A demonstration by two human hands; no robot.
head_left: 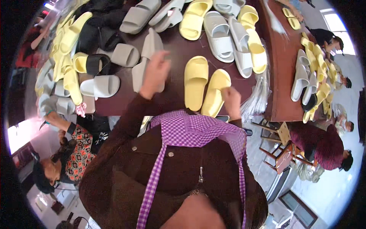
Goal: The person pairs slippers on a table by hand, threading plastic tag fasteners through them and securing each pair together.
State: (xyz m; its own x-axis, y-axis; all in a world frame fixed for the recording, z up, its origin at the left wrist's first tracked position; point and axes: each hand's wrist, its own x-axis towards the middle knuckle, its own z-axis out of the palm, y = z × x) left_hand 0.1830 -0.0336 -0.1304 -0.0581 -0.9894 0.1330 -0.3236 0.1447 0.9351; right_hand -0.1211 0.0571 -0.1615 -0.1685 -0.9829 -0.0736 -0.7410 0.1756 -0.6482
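Observation:
A pair of yellow slide slippers lies on the dark red table in front of me, the left slipper (196,82) nearly straight and the right slipper (216,91) tilted outward. My right hand (231,101) is at the outer edge of the right slipper's strap, its fingers curled against it. Slightly blurred, my left hand (155,72) hovers over a pair of grey slippers (152,42), partly hiding them. Its fingers look apart, and nothing shows between them. Whether it touches the grey slippers I cannot tell.
More grey slippers (219,38) and yellow slippers (256,49) line the table's far side. Slippers pile up at the left. Clear plastic bags (257,97) hang at the right edge. Co-workers sit left (78,152) and right (324,147), the latter near a wooden stool (280,133).

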